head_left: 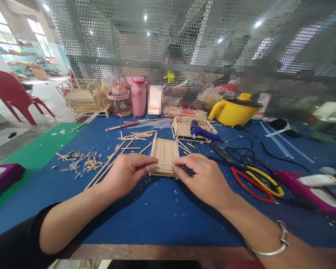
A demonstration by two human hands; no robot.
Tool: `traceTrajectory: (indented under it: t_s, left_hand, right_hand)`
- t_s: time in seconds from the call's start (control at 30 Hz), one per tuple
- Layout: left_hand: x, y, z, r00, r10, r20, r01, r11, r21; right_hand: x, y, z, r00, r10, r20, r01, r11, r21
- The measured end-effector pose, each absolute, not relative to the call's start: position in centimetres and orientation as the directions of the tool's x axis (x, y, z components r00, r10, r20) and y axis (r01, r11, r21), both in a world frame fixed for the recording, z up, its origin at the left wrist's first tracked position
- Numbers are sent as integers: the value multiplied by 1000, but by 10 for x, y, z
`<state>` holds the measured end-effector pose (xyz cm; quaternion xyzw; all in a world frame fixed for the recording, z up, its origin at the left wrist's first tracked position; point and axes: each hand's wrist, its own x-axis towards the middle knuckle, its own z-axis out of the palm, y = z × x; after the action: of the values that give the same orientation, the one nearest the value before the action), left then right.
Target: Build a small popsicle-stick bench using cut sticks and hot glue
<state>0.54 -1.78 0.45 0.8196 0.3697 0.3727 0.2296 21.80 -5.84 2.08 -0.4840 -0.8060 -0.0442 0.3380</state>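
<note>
A small model of round wooden sticks [164, 150], with a slatted panel and a low frame, rests on the blue tabletop in front of me. Across its near side runs a short thin wooden stick [165, 163]. The thumb and forefinger of my left hand [123, 173] pinch its left end. My right hand [205, 177] pinches the right end in the same way. Both sets of fingertips partly hide the model's near corners. Just behind stands another stick model [180, 129], with a blue glue gun [203, 131] lying against it.
Loose sticks [141, 134] and cut scraps [91, 162] lie left. Cables [240, 149], red-handled and yellow-handled scissors or pliers [252, 185] and a purple-white device [302, 188] are right. A yellow pot [235, 111], pink bottles [139, 97] and a perforated screen [123, 41] stand behind.
</note>
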Motion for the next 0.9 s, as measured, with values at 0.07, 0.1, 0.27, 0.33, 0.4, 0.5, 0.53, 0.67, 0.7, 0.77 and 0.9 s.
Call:
traceTrajectory:
  t_s: [0.07, 0.1, 0.27, 0.33, 0.4, 0.5, 0.53, 0.67, 0.7, 0.77, 0.9]
  left_hand:
    - [7, -19, 3, 442, 752, 489, 465, -658, 593]
    - [8, -19, 3, 432, 745, 507, 478, -667, 572]
    - [10, -21, 1, 397, 755, 521, 499, -655, 568]
    - [10, -22, 1, 383, 773, 505, 506, -633, 586]
    - [10, -22, 2, 372, 789, 488, 510, -614, 603]
    - [10, -23, 1, 374, 797, 474, 509, -604, 614]
    - [10, -23, 1, 376, 797, 473, 506, -604, 615]
    - [10, -23, 1, 373, 799, 471, 503, -601, 621]
    - [10, -23, 1, 373, 800, 470, 503, -600, 622]
    - [10, -23, 1, 375, 798, 472, 506, -603, 617]
    - [9, -23, 1, 393, 766, 509, 518, -642, 566]
  right_hand:
    - [219, -59, 22, -300, 778, 552, 808, 515, -287]
    - [221, -60, 23, -293, 799, 524, 806, 501, -314]
    - [236, -61, 31, -257, 900, 352, 812, 399, -426]
    - [241, -61, 33, -251, 914, 319, 814, 377, -441]
    - [244, -60, 35, -250, 922, 295, 814, 365, -451]
    - [244, -58, 34, -260, 929, 263, 811, 358, -464]
    - [244, -58, 33, -258, 932, 253, 809, 352, -471]
    - [242, -57, 33, -214, 952, 221, 785, 302, -541]
    - [242, -57, 34, -200, 956, 214, 775, 287, -562]
    - [243, -57, 36, -176, 963, 203, 759, 264, -596]
    - [245, -56, 37, -163, 964, 211, 732, 261, -629]
